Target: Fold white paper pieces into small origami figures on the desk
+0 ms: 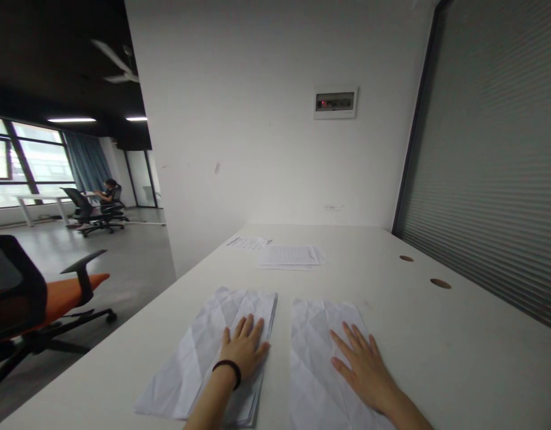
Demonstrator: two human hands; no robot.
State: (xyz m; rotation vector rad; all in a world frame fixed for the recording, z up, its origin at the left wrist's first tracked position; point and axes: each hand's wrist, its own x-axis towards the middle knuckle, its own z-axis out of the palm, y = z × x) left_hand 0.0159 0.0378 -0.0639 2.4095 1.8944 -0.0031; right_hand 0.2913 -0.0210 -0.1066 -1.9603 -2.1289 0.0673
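My left hand [243, 352], with a dark band at the wrist, lies flat with fingers spread on a stack of creased white paper [199, 346]. Several sheet edges show along the stack's right side. To the right, my right hand [363, 367] rests with fingers apart on a crumpled white sheet of paper [314, 364]. A narrow strip of bare table separates the two papers. Neither hand grips anything. The near ends of both papers run toward the bottom of the view, partly covered by my forearms.
Printed sheets [288, 255] lie farther back on the white table [356, 269]. Two round holes pierce its right side, one of them a cable hole [440, 283]. A wall [266, 149] stands behind. An orange office chair [73, 292] is at left; a person [110, 192] sits far off.
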